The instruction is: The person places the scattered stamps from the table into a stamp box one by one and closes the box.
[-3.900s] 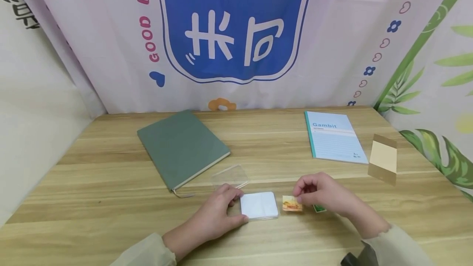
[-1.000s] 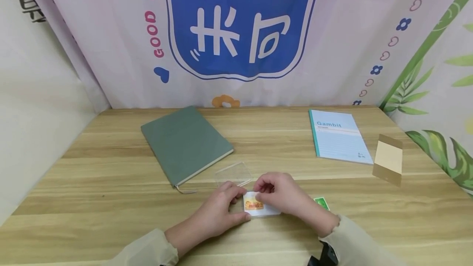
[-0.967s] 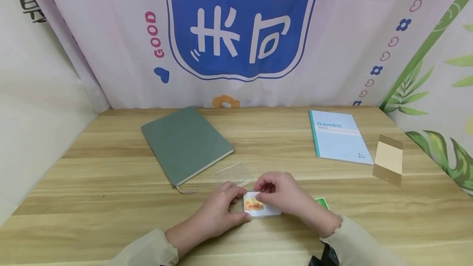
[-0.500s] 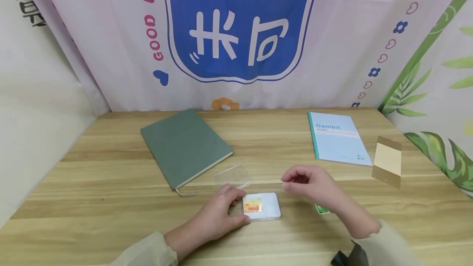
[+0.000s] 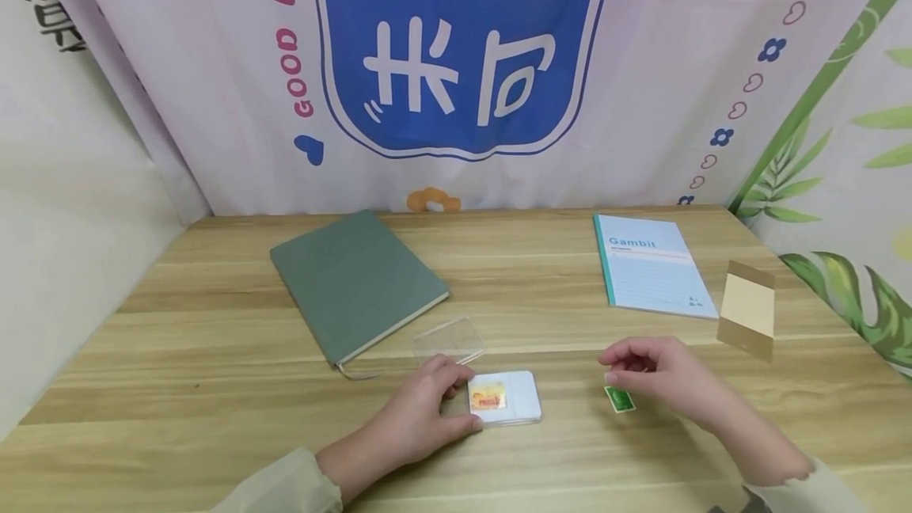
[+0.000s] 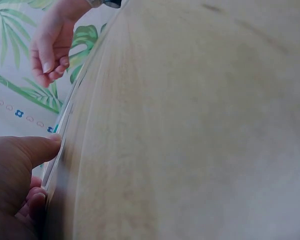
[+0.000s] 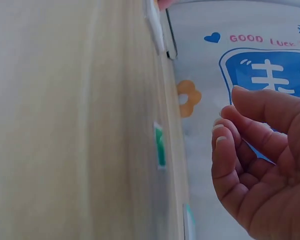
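Observation:
My left hand (image 5: 420, 410) grips the left side of a shallow clear case (image 5: 526, 421) with a white pad (image 5: 526, 393) in it, thumb at the near edge and fingers at the far edge. On the pad's left half lies a small yellow-orange picture piece (image 5: 488, 397), stamp-like. My right hand (image 5: 659, 374), fingers loosely curled and holding nothing, is above a small green piece with a pale border (image 5: 620, 400) on the table. In the right wrist view, the right hand (image 7: 265, 160) shows a gap between thumb and fingertips, and the green piece (image 7: 160, 145) lies beyond.
A transparent lid (image 5: 450, 339) lies just behind the case. Farther back are a dark green notebook (image 5: 359, 283) at left and a light blue notebook (image 5: 651, 264) at right. Beside the latter lies a brown and cream card (image 5: 746, 309). A printed curtain (image 5: 641, 101) hangs behind the table.
The orange piece, earlier on the table right of the case, now lies on the white pad. My right hand let go of it and moved right to the green piece. The left hand stayed.

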Motion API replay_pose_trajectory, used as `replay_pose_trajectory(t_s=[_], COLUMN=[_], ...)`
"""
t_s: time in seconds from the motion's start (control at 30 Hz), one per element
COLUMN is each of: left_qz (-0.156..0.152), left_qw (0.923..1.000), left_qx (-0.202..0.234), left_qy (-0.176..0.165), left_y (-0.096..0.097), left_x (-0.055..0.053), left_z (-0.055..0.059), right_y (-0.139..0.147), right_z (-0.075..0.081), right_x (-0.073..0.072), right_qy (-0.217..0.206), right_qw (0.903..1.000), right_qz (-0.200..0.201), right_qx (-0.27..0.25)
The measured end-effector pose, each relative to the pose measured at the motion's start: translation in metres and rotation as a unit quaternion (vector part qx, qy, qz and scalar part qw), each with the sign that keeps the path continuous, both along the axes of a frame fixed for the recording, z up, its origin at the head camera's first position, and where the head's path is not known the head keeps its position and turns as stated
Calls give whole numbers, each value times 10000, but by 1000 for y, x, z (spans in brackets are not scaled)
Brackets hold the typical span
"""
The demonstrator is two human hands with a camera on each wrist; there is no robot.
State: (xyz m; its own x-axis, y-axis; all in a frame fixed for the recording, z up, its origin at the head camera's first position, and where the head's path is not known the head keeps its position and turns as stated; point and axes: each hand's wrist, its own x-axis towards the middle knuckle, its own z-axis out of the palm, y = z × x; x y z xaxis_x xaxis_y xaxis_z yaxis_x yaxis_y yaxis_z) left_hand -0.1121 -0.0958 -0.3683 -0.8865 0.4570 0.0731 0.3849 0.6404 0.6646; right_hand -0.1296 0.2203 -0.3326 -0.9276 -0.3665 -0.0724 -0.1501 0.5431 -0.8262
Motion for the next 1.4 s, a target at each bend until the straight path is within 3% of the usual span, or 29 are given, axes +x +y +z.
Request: replay_pose_trajectory(t_s=[0.23,0.67,1.07,1.4], left_qz=[-10,-29,-10,-15], left_qw=[10000,10000,10000,10000], left_qx=[-31,-18,-4,37], left_qy=[-80,-32,-18,-18], left_y=[1,2,2,0], left_x=[-1,-1,0,0], left_z=[1,1,1,0], right_y=[16,24,15,12], right_z=[-9,-24,-33,-32], right_x=[7,14,13,11], right_qy=[-65,-282,144,167], right_qw=[9996,9989,9943,9931], right_qz=[-41,-299,-753,-792], right_qx=[278,232,735,845])
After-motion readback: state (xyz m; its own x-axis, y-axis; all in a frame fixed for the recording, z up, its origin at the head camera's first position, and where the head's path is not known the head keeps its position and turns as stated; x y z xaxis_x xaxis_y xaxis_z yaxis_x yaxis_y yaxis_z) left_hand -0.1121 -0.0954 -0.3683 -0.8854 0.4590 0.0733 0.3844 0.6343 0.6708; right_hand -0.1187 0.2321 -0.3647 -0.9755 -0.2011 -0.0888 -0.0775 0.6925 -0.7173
